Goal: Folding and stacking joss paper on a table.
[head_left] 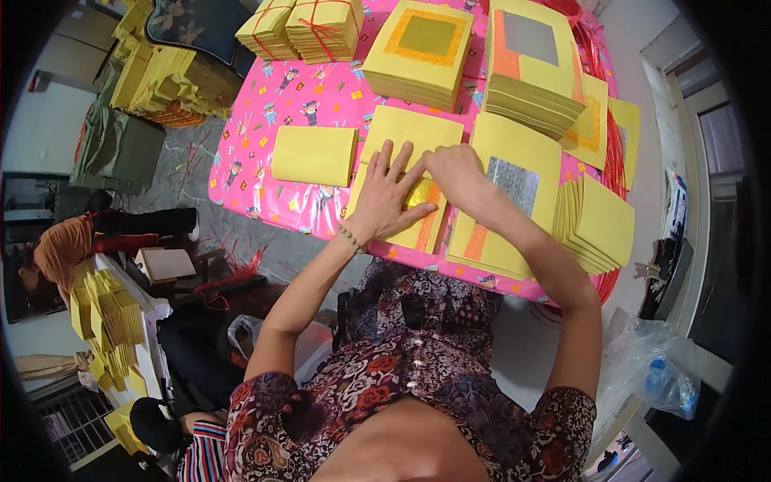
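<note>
Head view: your left hand [384,195] lies palm down, fingers fanned, on the gold-patched yellow paper [420,194] at the near edge of the pink tablecloth [245,181]. Your right hand [464,178] has fingers curled at your left index finger; can't tell if it's pinching. Folded yellow packet [313,156] left, silver-patched paper [514,136] right, partly under your right forearm.

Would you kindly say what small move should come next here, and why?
Probably the right hand should press along the gold-patched yellow paper, because the left hand lies spread over it, seemingly steadying it, while the right hand, curled, sits close beside the left.
</note>
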